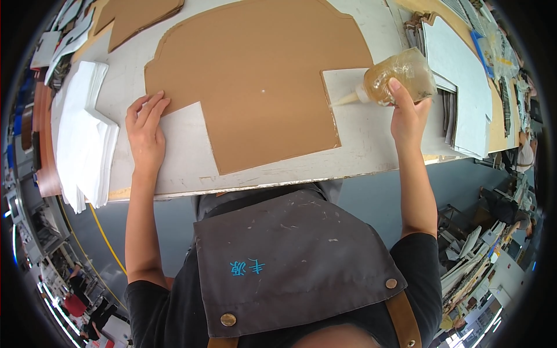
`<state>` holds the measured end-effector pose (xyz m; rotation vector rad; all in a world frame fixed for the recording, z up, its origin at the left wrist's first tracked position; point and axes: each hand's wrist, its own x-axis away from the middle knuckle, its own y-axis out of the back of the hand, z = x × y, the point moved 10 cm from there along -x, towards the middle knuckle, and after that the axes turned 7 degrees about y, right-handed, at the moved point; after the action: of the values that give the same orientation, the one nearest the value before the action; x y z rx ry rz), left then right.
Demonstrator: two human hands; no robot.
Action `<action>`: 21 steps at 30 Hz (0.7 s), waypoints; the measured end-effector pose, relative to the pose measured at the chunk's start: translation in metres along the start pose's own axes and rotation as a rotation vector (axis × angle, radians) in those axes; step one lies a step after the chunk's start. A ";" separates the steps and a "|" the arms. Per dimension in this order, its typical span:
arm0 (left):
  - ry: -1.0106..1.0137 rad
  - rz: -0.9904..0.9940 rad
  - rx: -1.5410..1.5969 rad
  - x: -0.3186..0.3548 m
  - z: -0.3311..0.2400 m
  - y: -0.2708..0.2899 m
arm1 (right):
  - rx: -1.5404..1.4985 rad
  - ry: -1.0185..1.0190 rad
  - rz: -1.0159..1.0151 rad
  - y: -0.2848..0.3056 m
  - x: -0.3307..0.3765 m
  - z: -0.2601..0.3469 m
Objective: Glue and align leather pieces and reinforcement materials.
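The right hand (411, 113) is closed around a clear squeeze bottle (399, 72) of amber stuff, thumb on the side towards the wearer, just beyond the right edge of the brown sheet (261, 64). The bottle is tipped over on its side, and its pale tapered nozzle (348, 99) points left, its tip at the right edge of the narrower tongue of the brown sheet; whether it actually touches is too fine to tell. The left hand (146, 136) holds nothing in its grip: its fingers are lightly bent and a little apart, their tips resting on the left corner of the brown sheet. That sheet lies flat, broad at its far part, with its tongue reaching towards the wearer and a small white speck near its middle. Under it is a pale worktable (185, 145) with scuffed marks. Left of the brown sheet is a stack of white cut pieces (87, 136); right of it, past the bottle, stands a pile of white-faced panels (461, 81). Beyond its far left side lie more brown boards (139, 20). On the near side of the brown sheet, below the table edge, is the wearer's dark apron (296, 243), marked with pale smears.
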<state>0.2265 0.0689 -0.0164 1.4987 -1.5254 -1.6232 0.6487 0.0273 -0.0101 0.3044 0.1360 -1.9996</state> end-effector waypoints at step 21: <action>0.019 -0.019 0.009 0.000 0.000 0.000 | -0.283 -0.103 0.098 -0.103 0.002 -0.009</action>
<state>0.2267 0.0685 -0.0169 1.5328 -1.5146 -1.6104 0.5565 0.0723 -0.0231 0.0263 0.3293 -1.8658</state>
